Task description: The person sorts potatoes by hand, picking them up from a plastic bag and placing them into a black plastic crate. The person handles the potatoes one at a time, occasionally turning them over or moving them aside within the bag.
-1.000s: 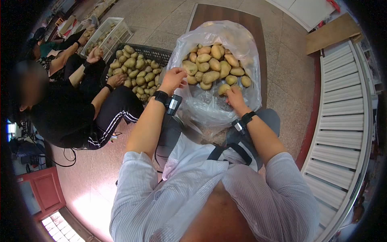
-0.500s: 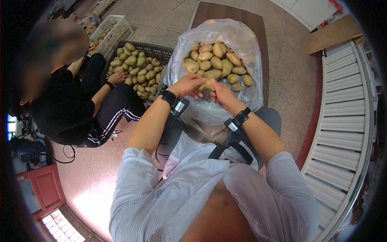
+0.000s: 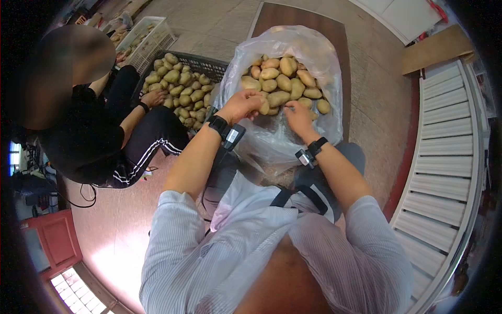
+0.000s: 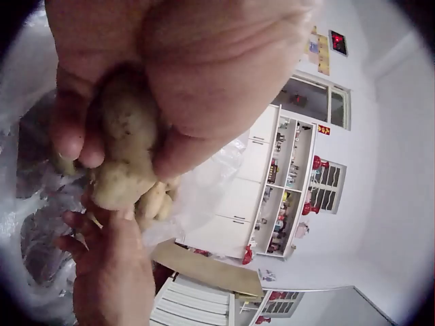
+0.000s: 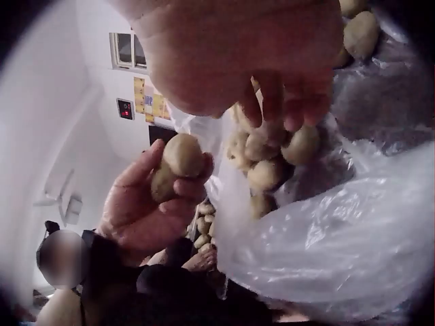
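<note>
A knobby, pale-brown potato (image 4: 126,153) sits in my left hand (image 3: 240,107), held between curled fingers and thumb above the near left part of the bag. To its right is my right hand (image 3: 299,119), apart from that potato, its fingers loosely bent with nothing seen between them. Both hands are over a clear plastic bag (image 3: 251,138) whose mouth is spread wide. Several yellowish potatoes (image 3: 284,82) are heaped in the bag's far half, just beyond my fingers. In the right wrist view, the held potato's rounded end (image 5: 183,155) shows above the left fingers.
Left of the bag stands a black plastic crate (image 3: 206,65) full of potatoes (image 3: 183,90); a seated person's hand (image 3: 152,98) rests at its edge. Behind it is a white crate (image 3: 166,37). A brown board (image 3: 332,39) lies under the bag. White slatted panel (image 3: 442,136) lines the right.
My right hand first held a potato at the bag's near right, then brought it to my left hand. Now the left hand holds it and the right has moved away to the right.
</note>
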Tool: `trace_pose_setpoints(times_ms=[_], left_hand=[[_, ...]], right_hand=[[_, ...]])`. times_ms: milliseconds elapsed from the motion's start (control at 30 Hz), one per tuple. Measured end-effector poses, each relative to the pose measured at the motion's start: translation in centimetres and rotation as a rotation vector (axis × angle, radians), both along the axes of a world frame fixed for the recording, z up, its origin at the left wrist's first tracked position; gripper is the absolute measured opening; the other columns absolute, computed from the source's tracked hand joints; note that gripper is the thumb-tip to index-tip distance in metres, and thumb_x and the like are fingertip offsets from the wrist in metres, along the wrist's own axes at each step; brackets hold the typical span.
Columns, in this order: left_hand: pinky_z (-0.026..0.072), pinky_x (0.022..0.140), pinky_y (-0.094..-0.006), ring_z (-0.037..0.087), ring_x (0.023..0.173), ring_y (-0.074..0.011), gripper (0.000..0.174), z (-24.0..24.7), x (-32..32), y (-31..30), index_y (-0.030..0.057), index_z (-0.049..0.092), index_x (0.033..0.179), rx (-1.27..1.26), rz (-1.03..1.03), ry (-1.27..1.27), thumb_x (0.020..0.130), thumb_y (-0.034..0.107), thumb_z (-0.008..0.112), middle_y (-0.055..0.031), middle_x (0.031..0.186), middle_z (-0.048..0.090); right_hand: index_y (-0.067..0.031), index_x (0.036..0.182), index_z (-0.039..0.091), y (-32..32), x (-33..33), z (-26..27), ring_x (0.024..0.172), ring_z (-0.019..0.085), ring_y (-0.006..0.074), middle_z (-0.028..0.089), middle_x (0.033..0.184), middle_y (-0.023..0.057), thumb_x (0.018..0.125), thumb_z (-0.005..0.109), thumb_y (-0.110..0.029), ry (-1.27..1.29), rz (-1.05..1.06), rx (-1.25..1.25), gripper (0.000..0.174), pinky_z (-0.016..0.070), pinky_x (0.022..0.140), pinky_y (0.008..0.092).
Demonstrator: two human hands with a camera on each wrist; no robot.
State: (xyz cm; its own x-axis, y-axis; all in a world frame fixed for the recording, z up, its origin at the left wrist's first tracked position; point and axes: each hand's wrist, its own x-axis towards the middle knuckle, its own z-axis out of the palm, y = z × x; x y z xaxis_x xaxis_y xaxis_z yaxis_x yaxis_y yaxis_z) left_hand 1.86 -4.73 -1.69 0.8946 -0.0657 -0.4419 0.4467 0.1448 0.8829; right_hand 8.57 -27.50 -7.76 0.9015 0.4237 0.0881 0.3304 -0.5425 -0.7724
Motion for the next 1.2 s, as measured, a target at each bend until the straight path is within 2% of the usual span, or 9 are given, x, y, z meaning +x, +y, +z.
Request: trace_pose_setpoints(times_ms=[267, 767, 800, 833, 933, 1033, 1133, 1167, 1200], left_hand=[[0.0449, 0.051, -0.0267, 0.057, 0.061, -0.0134, 0.043, 0.6, 0.0, 0.4, 0.0041, 0.052, 0.120, -0.023, 0.160, -0.030, 0.087, 0.025, 0.068, -0.0046, 0.084, 0.060], [0.0500, 0.054, -0.0350, 0.058, 0.065, -0.0208, 0.026, -4.5, 0.2, 10.1, 0.0036, 0.054, 0.112, -0.297, 0.599, -0.130, 0.090, 0.014, 0.063, -0.0132, 0.089, 0.061], [0.0517, 0.057, -0.0337, 0.059, 0.066, -0.0195, 0.027, -9.8, 0.8, 12.5, 0.0019, 0.054, 0.113, 0.150, 0.555, -0.362, 0.091, 0.016, 0.060, -0.0124, 0.086, 0.061], [0.0517, 0.057, -0.0337, 0.059, 0.066, -0.0195, 0.027, -9.2, 0.2, 13.4, 0.0019, 0.054, 0.113, 0.148, 0.553, -0.362, 0.091, 0.016, 0.060, -0.0124, 0.086, 0.061], [0.0519, 0.050, -0.0346, 0.060, 0.059, -0.0225, 0.020, -6.0, -1.4, 14.3, -0.0015, 0.056, 0.105, -0.114, 0.659, 0.001, 0.088, 0.009, 0.056, -0.0139, 0.082, 0.063], [0.0525, 0.051, -0.0342, 0.063, 0.058, -0.0231, 0.017, -5.8, -2.4, 14.2, -0.0012, 0.061, 0.093, 0.215, 0.748, 0.053, 0.087, 0.008, 0.049, -0.0142, 0.078, 0.065], [0.0524, 0.068, -0.0435, 0.067, 0.082, -0.0333, 0.031, -8.5, -2.1, 17.1, 0.0095, 0.068, 0.091, 1.004, 0.255, 0.256, 0.081, 0.038, 0.062, -0.0143, 0.093, 0.069], [0.0518, 0.068, -0.0444, 0.066, 0.083, -0.0337, 0.037, -11.9, -2.2, 19.0, 0.0101, 0.069, 0.088, 1.545, -0.006, -0.010, 0.079, 0.045, 0.063, -0.0128, 0.092, 0.069], [0.0517, 0.068, -0.0445, 0.066, 0.083, -0.0333, 0.036, -11.2, -2.3, 18.8, 0.0105, 0.069, 0.087, 1.553, -0.084, 0.033, 0.080, 0.045, 0.062, -0.0122, 0.091, 0.069]], right_hand=[[-0.0020, 0.125, 0.051, -3.4, 3.0, -1.6, 0.121, 0.046, 0.0376, 0.047, 0.135, 0.0180, 0.080, 0.062, -0.014, -0.241, -0.044, -0.317, 0.049, 0.0380, 0.100, 0.0455], [-0.0107, 0.124, 0.051, -3.0, 1.1, -0.4, 0.108, 0.053, 0.0373, 0.047, 0.121, 0.0130, 0.077, 0.068, -0.012, -0.207, 0.035, -0.521, 0.050, 0.0468, 0.089, 0.0477], [-0.0116, 0.123, 0.052, -3.0, 1.0, -0.4, 0.108, 0.053, 0.0370, 0.047, 0.121, 0.0124, 0.076, 0.069, -0.012, -0.196, 0.034, -0.518, 0.050, 0.0466, 0.089, 0.0482], [-0.0116, 0.123, 0.052, -3.0, 0.9, -0.5, 0.108, 0.053, 0.0370, 0.047, 0.121, 0.0124, 0.076, 0.069, -0.012, -0.195, 0.032, -0.520, 0.050, 0.0466, 0.089, 0.0482], [-0.0125, 0.120, 0.055, -3.1, 0.2, -0.9, 0.108, 0.054, 0.0359, 0.048, 0.123, 0.0118, 0.075, 0.069, -0.012, -0.222, 0.068, -0.573, 0.047, 0.0467, 0.088, 0.0499], [-0.0129, 0.116, 0.057, -3.5, -0.1, -1.1, 0.107, 0.055, 0.0344, 0.048, 0.125, 0.0111, 0.074, 0.068, -0.013, -0.269, 0.066, -0.549, 0.043, 0.0465, 0.088, 0.0511], [-0.0125, 0.114, 0.058, -4.2, -0.4, -0.9, 0.107, 0.056, 0.0346, 0.052, 0.122, 0.0114, 0.074, 0.067, -0.013, -0.287, 0.087, -0.498, 0.042, 0.0463, 0.088, 0.0490], [-0.0115, 0.114, 0.058, -4.3, -0.5, -0.6, 0.107, 0.056, 0.0349, 0.054, 0.118, 0.0116, 0.073, 0.066, -0.012, -0.294, 0.131, -0.456, 0.041, 0.0458, 0.088, 0.0478], [-0.0106, 0.113, 0.058, -4.5, -0.7, -0.4, 0.106, 0.055, 0.0353, 0.056, 0.115, 0.0119, 0.073, 0.065, -0.011, -0.302, 0.173, -0.415, 0.040, 0.0453, 0.089, 0.0466]])
